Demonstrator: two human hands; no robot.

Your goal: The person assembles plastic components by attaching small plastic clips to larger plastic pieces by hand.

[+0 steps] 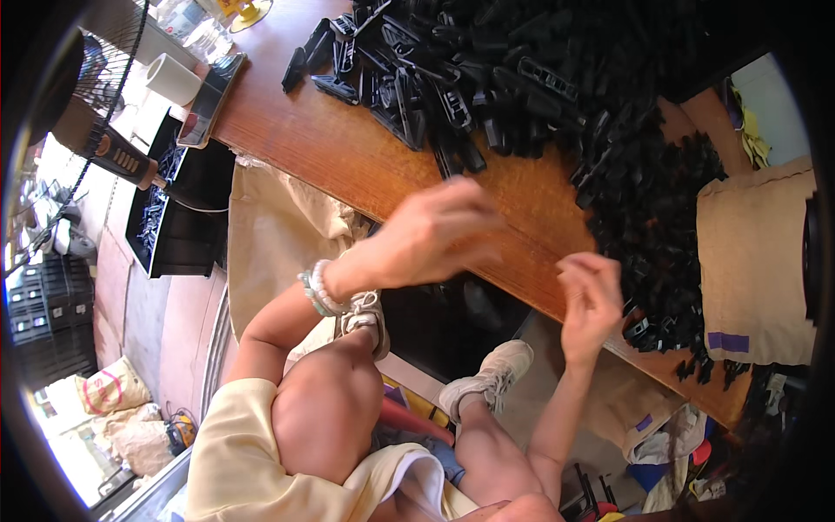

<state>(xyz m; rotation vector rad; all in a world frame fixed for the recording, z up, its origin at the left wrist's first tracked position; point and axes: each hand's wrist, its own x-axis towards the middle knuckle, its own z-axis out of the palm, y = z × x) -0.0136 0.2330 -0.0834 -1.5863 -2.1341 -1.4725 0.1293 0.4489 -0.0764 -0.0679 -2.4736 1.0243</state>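
My left hand (439, 228), with beaded bracelets on its wrist, is over the near edge of the wooden table (296, 143). Its fingers are smeared by motion, so what they hold, if anything, does not show. Farther right, my right hand (591, 300) is raised at the table edge, fingers bent and drawn together; anything in them is too small or hidden to make out. A large heap of black plastic parts (522, 78), long and slotted, lies beyond both hands. More small black parts (648, 217) are piled beside my right hand. Under my left hand, a dark area below the table edge holds a blurred shape.
A tan cloth or sack (291, 204) hangs at the table's near edge. A black bin (187, 217) of parts and a fan (109, 148) stand left. At the table corner are a phone-like slab (209, 100) and a white roll (172, 80). A brown sack (752, 261) is right.
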